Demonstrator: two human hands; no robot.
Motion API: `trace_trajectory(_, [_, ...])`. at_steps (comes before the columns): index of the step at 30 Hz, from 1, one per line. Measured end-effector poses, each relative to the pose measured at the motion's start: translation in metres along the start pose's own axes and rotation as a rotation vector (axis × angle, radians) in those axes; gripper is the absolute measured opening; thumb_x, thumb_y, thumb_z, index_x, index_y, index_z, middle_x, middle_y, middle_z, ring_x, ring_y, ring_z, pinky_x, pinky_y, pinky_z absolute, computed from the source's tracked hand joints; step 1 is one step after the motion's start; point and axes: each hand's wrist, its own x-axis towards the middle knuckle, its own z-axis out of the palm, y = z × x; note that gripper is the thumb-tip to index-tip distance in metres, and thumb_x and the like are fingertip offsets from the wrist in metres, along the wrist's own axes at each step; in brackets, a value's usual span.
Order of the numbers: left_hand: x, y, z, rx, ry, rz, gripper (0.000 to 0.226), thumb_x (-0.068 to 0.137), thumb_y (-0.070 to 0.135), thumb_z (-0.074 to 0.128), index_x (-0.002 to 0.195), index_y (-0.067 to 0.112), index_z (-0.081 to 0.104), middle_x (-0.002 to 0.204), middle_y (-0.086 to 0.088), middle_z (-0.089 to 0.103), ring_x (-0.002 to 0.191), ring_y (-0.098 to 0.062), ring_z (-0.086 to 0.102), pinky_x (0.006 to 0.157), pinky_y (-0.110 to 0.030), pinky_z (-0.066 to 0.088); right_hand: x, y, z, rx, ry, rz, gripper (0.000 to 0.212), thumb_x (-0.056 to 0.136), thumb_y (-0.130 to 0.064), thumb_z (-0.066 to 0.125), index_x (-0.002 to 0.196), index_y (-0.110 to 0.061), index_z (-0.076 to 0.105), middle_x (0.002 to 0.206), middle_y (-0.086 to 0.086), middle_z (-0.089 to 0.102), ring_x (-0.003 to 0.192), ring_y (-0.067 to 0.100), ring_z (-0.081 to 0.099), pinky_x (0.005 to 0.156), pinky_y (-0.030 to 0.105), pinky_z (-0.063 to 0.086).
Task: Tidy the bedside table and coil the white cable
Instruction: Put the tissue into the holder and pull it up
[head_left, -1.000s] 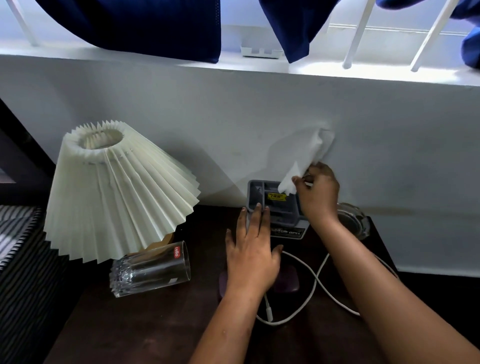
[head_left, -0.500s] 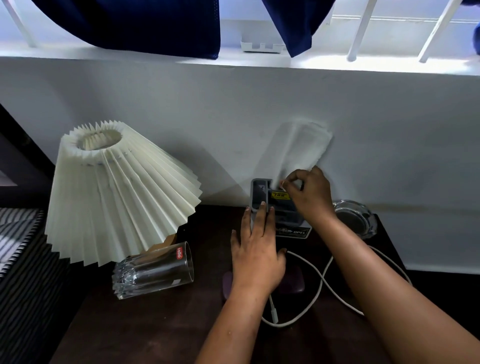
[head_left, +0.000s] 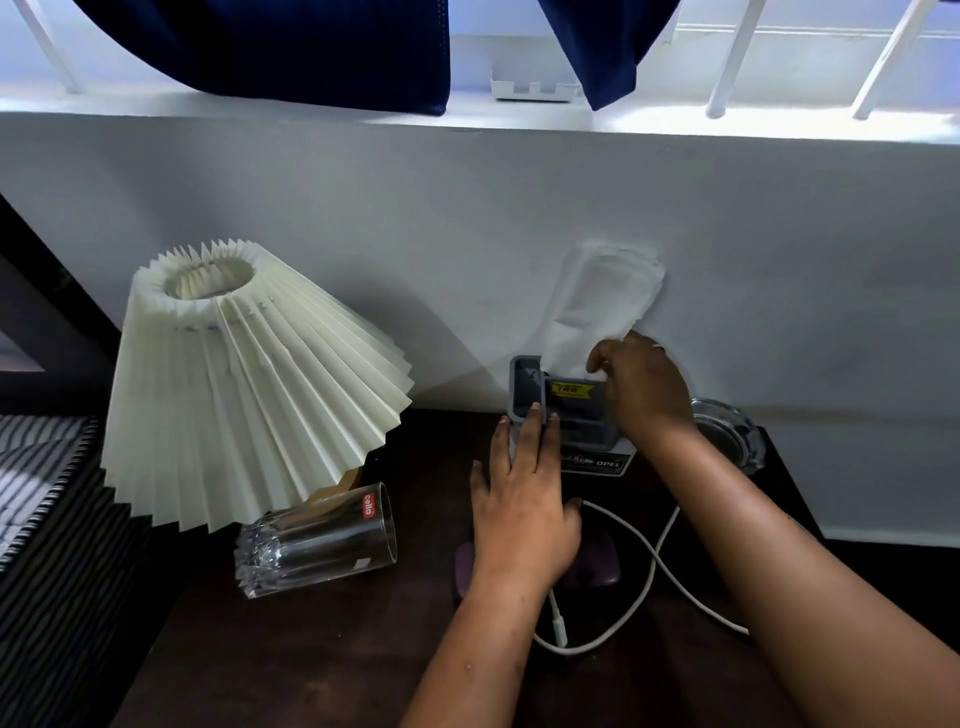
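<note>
Head view: left hand (head_left: 522, 512) spread flat, fingertips steadying the grey box (head_left: 563, 410) at the back of the desk (head_left: 311, 649). Right hand (head_left: 641, 387) pinching a tissue (head_left: 605, 299) standing up out of that box. Cable (head_left: 641, 561) looped loose on the desk just nearer than the box, under both forearms, long run heading right; plug end beside the left wrist, so nearer the left hand.

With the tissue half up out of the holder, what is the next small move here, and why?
Probably push the tissue down into the gray holder. The right hand pinches its lower end at the holder's top while most of the sheet stands above, and the left hand braces the holder's front. The white cable lies uncoiled.
</note>
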Motion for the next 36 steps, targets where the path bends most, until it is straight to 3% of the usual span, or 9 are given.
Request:
trace_trajectory(7, [0.000, 0.001, 0.001, -0.008, -0.003, -0.007, 0.081, 0.088, 0.031, 0.053, 0.149, 0.027, -0.001, 0.157, 0.011, -0.013, 0.145, -0.021, -0.012, 0.115, -0.051, 0.010, 0.011, -0.013, -0.008, -0.159, -0.172, -0.023, 0.034, 0.082, 0.008, 0.049, 0.104, -0.012, 0.065, 0.132, 0.015, 0.051, 0.121, 0.033, 0.045, 0.094, 0.039, 0.042])
trace_trajectory(13, [0.000, 0.001, 0.001, -0.003, 0.004, -0.007, 0.081, 0.088, 0.031, 0.053, 0.149, 0.027, 0.000, 0.157, 0.011, -0.012, 0.145, -0.022, -0.009, 0.115, -0.050, 0.012, 0.015, -0.015, -0.006, -0.343, -0.246, -0.057, 0.031, 0.084, -0.003, 0.047, 0.101, -0.017, 0.069, 0.112, 0.012, 0.062, 0.114, 0.031, 0.049, 0.086, 0.036, 0.043])
trace_trajectory(20, [0.000, 0.001, 0.001, 0.003, 0.000, 0.001, 0.081, 0.087, 0.030, 0.053, 0.149, 0.026, 0.000, 0.157, 0.010, -0.012, 0.145, -0.022, -0.008, 0.115, -0.051, 0.013, 0.019, -0.014, -0.013, -0.366, -0.335, -0.042, 0.033, 0.084, -0.009, 0.052, 0.106, -0.029, 0.067, 0.115, 0.004, 0.062, 0.115, 0.028, 0.049, 0.086, 0.034, 0.039])
trace_trajectory(23, [0.000, 0.001, 0.001, 0.005, 0.001, 0.011, 0.081, 0.087, 0.029, 0.053, 0.149, 0.026, 0.001, 0.157, 0.010, -0.012, 0.145, -0.022, -0.008, 0.115, -0.051, 0.013, 0.011, -0.014, -0.013, -0.404, -0.257, -0.046, 0.037, 0.087, -0.014, 0.051, 0.113, -0.038, 0.063, 0.124, 0.005, 0.054, 0.122, 0.030, 0.041, 0.092, 0.038, 0.038])
trace_trajectory(26, [0.000, 0.001, 0.002, 0.005, -0.003, 0.009, 0.081, 0.087, 0.029, 0.054, 0.149, 0.026, 0.000, 0.157, 0.010, -0.012, 0.145, -0.022, -0.009, 0.115, -0.051, 0.013, 0.000, -0.015, -0.011, -0.244, -0.166, 0.052, 0.041, 0.085, -0.010, 0.051, 0.113, -0.037, 0.064, 0.123, 0.010, 0.048, 0.121, 0.033, 0.037, 0.093, 0.040, 0.041])
trace_trajectory(28, [0.000, 0.000, 0.002, 0.002, 0.005, 0.017, 0.082, 0.087, 0.029, 0.055, 0.149, 0.026, 0.002, 0.158, 0.009, -0.011, 0.145, -0.023, -0.007, 0.114, -0.052, 0.015, -0.007, -0.016, -0.011, -0.168, -0.083, 0.143, 0.043, 0.084, -0.007, 0.051, 0.115, -0.033, 0.063, 0.122, 0.011, 0.046, 0.118, 0.036, 0.038, 0.090, 0.040, 0.042])
trace_trajectory(30, [-0.001, -0.001, 0.002, 0.003, 0.022, 0.027, 0.083, 0.086, 0.029, 0.056, 0.149, 0.025, 0.004, 0.158, 0.009, -0.008, 0.145, -0.023, -0.004, 0.114, -0.052, 0.018, -0.013, -0.020, -0.015, -0.267, 0.002, 0.146, 0.044, 0.084, -0.007, 0.050, 0.121, -0.029, 0.058, 0.119, 0.013, 0.050, 0.110, 0.039, 0.046, 0.079, 0.037, 0.043])
trace_trajectory(33, [-0.001, 0.000, 0.002, 0.013, 0.017, 0.024, 0.082, 0.086, 0.030, 0.056, 0.149, 0.025, 0.003, 0.158, 0.008, -0.007, 0.145, -0.022, -0.004, 0.114, -0.050, 0.018, -0.015, -0.031, -0.023, -0.319, 0.058, 0.067, 0.042, 0.087, -0.006, 0.045, 0.125, -0.023, 0.051, 0.106, 0.013, 0.062, 0.094, 0.037, 0.062, 0.065, 0.034, 0.041])
trace_trajectory(36, [-0.001, 0.002, 0.000, 0.000, 0.021, 0.023, 0.078, 0.088, 0.030, 0.055, 0.149, 0.024, 0.006, 0.158, 0.006, -0.002, 0.145, -0.023, -0.004, 0.115, -0.047, 0.019, -0.014, -0.043, -0.017, -0.392, 0.127, -0.181, 0.043, 0.089, -0.008, 0.043, 0.128, -0.027, 0.048, 0.103, 0.006, 0.062, 0.086, 0.032, 0.065, 0.058, 0.030, 0.037])
